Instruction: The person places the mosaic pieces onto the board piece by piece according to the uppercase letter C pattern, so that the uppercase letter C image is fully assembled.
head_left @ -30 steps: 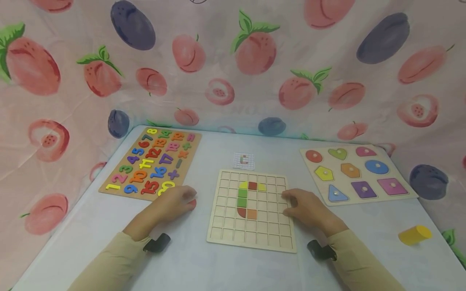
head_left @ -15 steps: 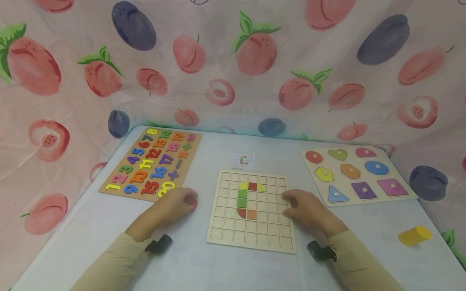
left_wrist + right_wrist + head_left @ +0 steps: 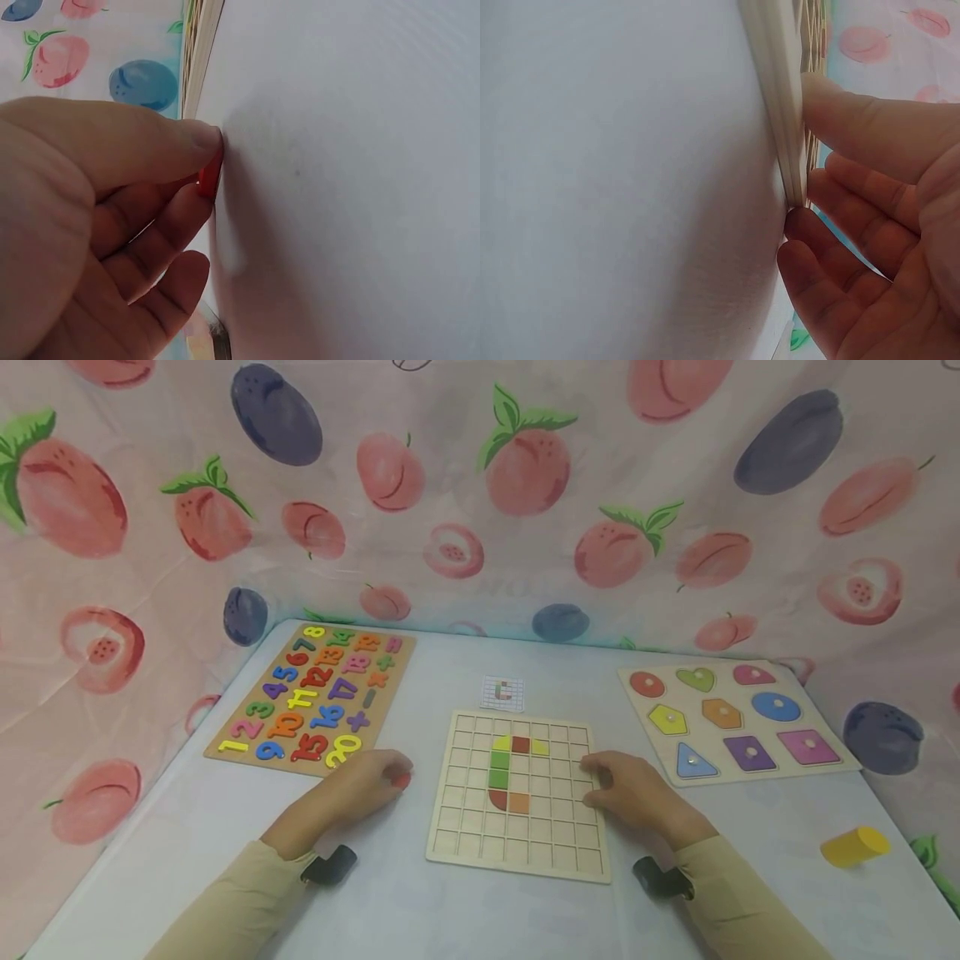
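Observation:
My left hand [image 3: 365, 782] pinches a small red tile [image 3: 211, 176] between thumb and fingertips, low over the white table, left of the wooden grid board [image 3: 555, 835]. Much of the tile is hidden by the fingers. My right hand [image 3: 628, 787] rests its thumb and bent fingertips on the board's right edge. On the board, coloured tiles form a C-like shape: yellow curved pieces [image 3: 539, 746] either side of a dark red square [image 3: 521, 743], green squares [image 3: 498, 778] down the left, a brownish-red curved piece [image 3: 498, 797] and an orange square [image 3: 518, 802] below.
A small card [image 3: 502, 693] with a gridded picture lies just behind the board. The number puzzle [image 3: 393, 693] is at the left, the knobbed shape puzzle [image 3: 705, 768] at the right. A yellow cylinder [image 3: 853, 846] lies at the front right. A fruit-print curtain [image 3: 480, 593] surrounds the table.
My left hand has shifted slightly to the right, toward the board, with the red tile in its fingers. The right hand and the tiles on the board have stayed put.

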`<state>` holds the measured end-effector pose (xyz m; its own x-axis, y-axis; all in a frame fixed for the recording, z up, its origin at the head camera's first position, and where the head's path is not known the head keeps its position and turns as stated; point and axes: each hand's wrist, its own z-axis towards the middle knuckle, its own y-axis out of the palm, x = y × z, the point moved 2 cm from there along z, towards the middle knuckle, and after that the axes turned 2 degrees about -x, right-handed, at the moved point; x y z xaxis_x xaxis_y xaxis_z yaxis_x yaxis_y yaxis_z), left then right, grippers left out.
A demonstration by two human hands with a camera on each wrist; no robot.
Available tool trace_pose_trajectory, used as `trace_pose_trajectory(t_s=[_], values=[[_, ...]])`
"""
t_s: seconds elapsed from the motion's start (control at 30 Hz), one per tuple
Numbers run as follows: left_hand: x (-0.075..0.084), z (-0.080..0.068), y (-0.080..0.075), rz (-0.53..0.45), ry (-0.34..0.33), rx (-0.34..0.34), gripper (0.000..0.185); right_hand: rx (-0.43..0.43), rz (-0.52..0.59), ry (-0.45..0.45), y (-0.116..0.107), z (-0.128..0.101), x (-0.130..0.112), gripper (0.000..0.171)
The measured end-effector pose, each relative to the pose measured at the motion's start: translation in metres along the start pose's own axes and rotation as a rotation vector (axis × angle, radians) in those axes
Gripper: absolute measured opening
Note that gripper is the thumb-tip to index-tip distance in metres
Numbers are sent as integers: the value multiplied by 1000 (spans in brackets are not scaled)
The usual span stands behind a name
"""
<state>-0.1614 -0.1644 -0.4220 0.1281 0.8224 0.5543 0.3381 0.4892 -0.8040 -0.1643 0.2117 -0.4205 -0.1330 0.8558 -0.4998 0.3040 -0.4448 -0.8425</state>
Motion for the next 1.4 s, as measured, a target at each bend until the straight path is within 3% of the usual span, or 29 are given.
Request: trace_pose_trajectory(t_s=[0.6, 1.07, 1.4], values=[[20, 12, 13, -3, 70, -9, 28, 4, 2, 14, 1, -1, -1, 54], [44, 24, 29, -34, 183, -94, 25, -2, -4, 11, 0, 0, 0, 54], [57, 27, 35, -38, 188, -136, 27, -5, 1, 15, 0, 0, -2, 55]])
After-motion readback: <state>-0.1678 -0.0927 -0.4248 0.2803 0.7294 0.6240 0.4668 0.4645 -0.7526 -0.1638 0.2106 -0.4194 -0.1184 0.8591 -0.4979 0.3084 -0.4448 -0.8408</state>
